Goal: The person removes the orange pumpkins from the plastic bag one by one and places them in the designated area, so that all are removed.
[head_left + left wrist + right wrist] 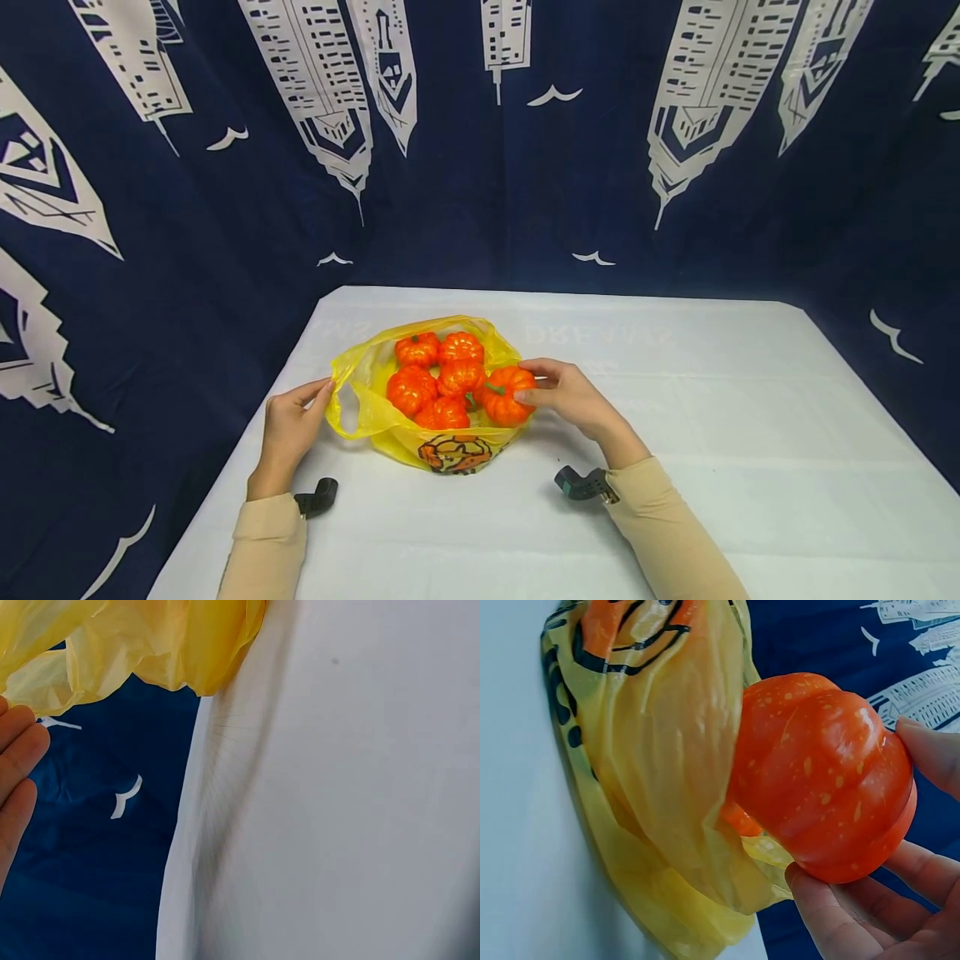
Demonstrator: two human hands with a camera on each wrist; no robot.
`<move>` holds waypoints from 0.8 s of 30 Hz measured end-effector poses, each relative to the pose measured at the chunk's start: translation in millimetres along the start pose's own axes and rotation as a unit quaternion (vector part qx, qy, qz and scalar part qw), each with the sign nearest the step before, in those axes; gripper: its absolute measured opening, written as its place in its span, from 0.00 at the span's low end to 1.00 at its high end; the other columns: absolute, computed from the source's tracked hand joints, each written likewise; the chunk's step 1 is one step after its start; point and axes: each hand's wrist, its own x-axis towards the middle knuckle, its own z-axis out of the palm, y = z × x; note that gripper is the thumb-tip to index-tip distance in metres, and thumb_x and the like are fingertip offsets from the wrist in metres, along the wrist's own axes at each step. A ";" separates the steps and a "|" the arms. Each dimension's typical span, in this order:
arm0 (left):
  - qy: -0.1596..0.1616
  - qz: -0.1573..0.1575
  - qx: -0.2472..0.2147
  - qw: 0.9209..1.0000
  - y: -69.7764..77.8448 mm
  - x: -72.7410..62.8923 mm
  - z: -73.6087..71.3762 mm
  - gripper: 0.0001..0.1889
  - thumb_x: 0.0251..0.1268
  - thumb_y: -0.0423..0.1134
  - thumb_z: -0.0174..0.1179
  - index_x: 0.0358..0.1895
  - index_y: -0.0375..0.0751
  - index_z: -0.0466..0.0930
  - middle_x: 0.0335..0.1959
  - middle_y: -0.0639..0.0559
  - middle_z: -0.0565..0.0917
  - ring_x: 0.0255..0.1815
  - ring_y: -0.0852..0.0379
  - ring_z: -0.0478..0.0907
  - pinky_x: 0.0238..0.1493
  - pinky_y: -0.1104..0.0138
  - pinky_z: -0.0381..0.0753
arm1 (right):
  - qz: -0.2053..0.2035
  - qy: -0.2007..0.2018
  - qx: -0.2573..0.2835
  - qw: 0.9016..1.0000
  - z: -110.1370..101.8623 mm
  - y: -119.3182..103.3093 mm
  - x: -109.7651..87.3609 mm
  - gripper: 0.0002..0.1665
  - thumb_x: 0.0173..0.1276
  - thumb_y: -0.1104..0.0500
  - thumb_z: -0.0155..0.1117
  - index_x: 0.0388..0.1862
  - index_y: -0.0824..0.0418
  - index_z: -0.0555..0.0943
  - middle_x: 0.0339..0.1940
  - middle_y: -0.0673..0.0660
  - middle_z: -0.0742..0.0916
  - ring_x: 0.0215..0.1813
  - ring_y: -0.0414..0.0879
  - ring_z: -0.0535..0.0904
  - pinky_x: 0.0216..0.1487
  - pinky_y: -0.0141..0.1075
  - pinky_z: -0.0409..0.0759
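Observation:
A yellow plastic bag [393,437] with a cartoon print on its front lies with its mouth spread open. Inside are several small orange toy pumpkins [411,390], shiny and ribbed. My left hand [288,429] pinches the bag's handle loop at the left edge; in the left wrist view, its fingers [22,754] lie beside the yellow film [217,645]. At the bag's right rim my right hand [573,398] holds one orange pumpkin [508,400] with a green stem, thumb on one side and fingers on the other. The right wrist view shows this pumpkin [825,780] against the bag's opening.
The bag rests on a table with a white cover [712,433], which extends widely to the right. Behind it hangs a dark blue curtain [465,225] with white building prints. Black wrist cameras [577,483] sit at both sleeves, close over the table.

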 end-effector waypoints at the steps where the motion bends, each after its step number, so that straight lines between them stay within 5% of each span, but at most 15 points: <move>1: 0.000 0.000 0.000 1.000 0.2 -0.2 -0.2 0.06 0.60 0.24 0.67 0.40 0.28 0.89 0.38 0.32 0.88 0.44 0.36 0.87 0.44 0.93 0.68 | 0.001 0.003 0.002 1.000 -0.7 -1.0 -0.6 0.35 0.64 0.59 0.71 0.69 0.65 0.73 0.62 0.66 0.83 0.58 0.52 0.83 0.55 0.41 0.84; 24: -0.007 -0.014 -0.007 1.000 1.6 -1.6 -0.2 0.06 0.61 0.24 0.66 0.40 0.26 0.88 0.38 0.32 0.88 0.45 0.36 0.87 0.44 0.94 0.67 | -0.027 0.037 0.009 0.999 -17.9 -3.5 -5.8 0.34 0.67 0.58 0.69 0.70 0.65 0.72 0.68 0.66 0.79 0.63 0.55 0.80 0.65 0.45 0.78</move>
